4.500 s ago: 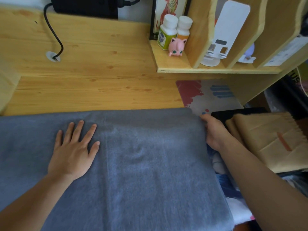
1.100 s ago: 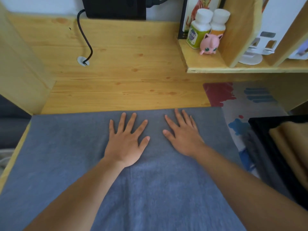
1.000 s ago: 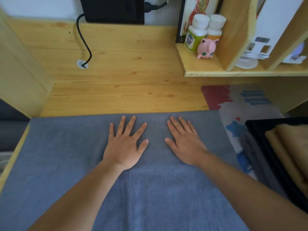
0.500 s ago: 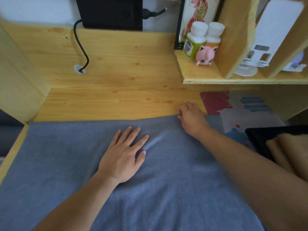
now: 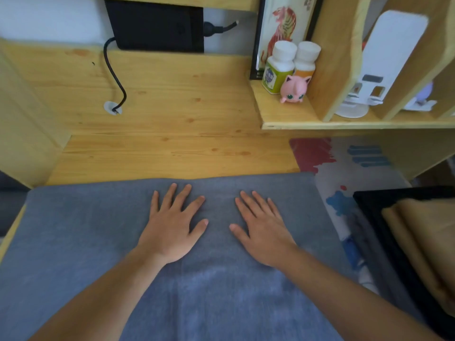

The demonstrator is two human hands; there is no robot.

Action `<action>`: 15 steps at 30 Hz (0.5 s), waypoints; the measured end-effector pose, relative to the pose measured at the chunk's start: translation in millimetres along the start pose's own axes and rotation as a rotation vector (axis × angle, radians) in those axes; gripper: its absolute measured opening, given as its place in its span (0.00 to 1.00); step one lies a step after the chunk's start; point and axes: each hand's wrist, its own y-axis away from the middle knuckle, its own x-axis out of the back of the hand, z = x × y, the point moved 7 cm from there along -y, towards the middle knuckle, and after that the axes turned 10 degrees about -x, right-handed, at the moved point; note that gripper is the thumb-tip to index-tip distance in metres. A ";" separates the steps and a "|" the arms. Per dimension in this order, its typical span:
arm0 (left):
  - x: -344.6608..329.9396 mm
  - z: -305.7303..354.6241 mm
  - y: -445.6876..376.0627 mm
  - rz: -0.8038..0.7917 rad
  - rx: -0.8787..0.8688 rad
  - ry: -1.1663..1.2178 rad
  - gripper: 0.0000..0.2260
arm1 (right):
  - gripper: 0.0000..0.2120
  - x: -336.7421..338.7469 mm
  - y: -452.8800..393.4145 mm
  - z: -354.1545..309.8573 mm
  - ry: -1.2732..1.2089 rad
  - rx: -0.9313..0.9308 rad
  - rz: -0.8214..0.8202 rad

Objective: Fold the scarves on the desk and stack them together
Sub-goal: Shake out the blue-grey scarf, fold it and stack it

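Under both palms lies the grey scarf point(image 5: 81, 242), spread flat over the near part of the wooden desk point(image 5: 172, 153), its far edge just beyond the fingertips. Left hand point(image 5: 170, 227) rests palm down on the cloth, fingers straight and fanned wide, holding nothing. Right hand point(image 5: 263, 230) lies beside it, apart from it, likewise flat with fingers spread. To the right of the right hand, a tan folded scarf point(image 5: 423, 242) sits on a black surface point(image 5: 369, 200). Beyond the right hand, a shelf point(image 5: 283, 119) carries two bottles point(image 5: 278, 67) and a pink figurine point(image 5: 294, 88).
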 end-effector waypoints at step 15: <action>32.2 67.1 -37.6 0.088 -0.080 -0.091 0.23 | 0.21 35.9 -94.0 34.3 -0.246 -0.139 -0.141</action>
